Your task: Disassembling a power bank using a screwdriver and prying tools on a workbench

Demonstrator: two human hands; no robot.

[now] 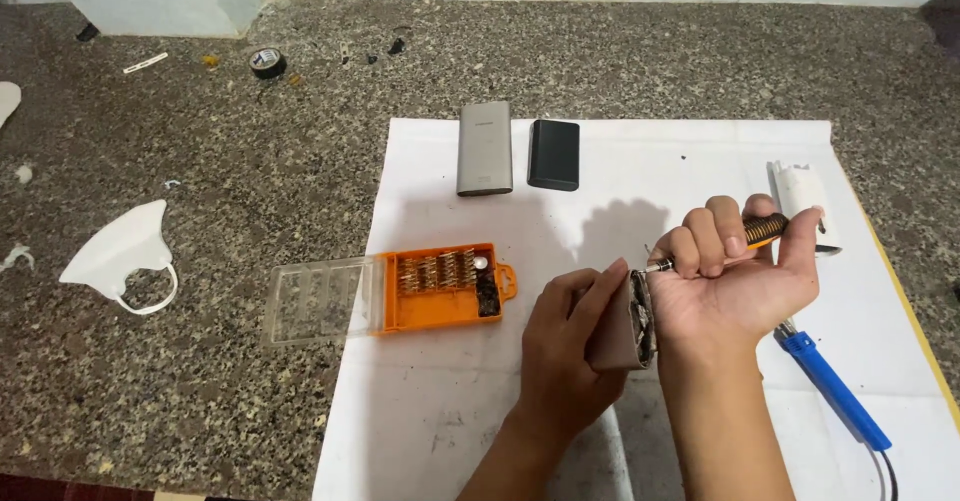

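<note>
Left hand (572, 346): wrapped around a flat, grey-brown metal device casing (615, 333), thumb along its face, holding it upright with the open end turned to the other hand.
Right hand (735, 266): palm up, fingers curled shut around a screwdriver (745, 235) with a ribbed black-and-orange handle; its thin metal tip meets the top corner of the casing's open end.
Casing end: rough and cluttered inside, dark parts showing; details too small to tell.
Just beyond the right hand: a white rounded casing piece (802, 199), partly hidden by the fingers.
Below the right wrist: a blue-handled tool (835, 391) with a cord, lying slantwise.
Left of the left hand: an orange plastic bit case (445, 286), clear lid swung open, rows of metal bits inside.
Farther ahead of both hands: a grey slab-shaped power bank (485, 148) beside a smaller black one (553, 155), near but apart.
Underneath: white paper sheet (450, 401) on a speckled stone counter (200, 211); bare paper lies between the hands and the two power banks.
Far left: a white face mask (125, 251), well apart.
</note>
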